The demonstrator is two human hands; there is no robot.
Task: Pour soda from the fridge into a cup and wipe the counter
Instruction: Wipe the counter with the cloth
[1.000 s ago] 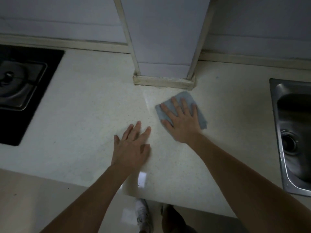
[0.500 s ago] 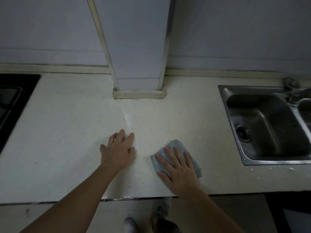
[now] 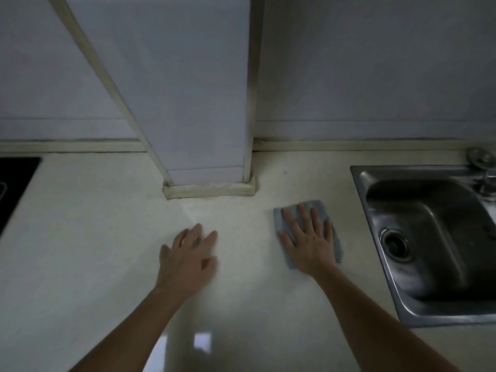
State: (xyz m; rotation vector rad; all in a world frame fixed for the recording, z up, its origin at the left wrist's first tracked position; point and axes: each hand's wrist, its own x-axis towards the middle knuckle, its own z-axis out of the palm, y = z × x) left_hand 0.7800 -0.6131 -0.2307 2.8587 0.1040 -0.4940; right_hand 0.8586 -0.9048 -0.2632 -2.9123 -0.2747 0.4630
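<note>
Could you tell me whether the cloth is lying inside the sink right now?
No, the blue cloth lies flat on the counter under the right hand, left of the sink.

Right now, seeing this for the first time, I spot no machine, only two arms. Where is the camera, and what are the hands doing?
There is no machine: a person works with bare hands. The camera sits on the person's head and looks forward and down, so both arms reach in from the bottom edge. The pale counter runs along a wall, with a square pillar standing on it, a steel sink on the right and a dark stove corner at far left. The right hand lies flat, fingers spread, pressing a blue-grey cloth onto the counter beside the sink: that is the wiping. The left hand is open over the counter, slightly blurred, and holds nothing. No cup or soda shows.
</note>
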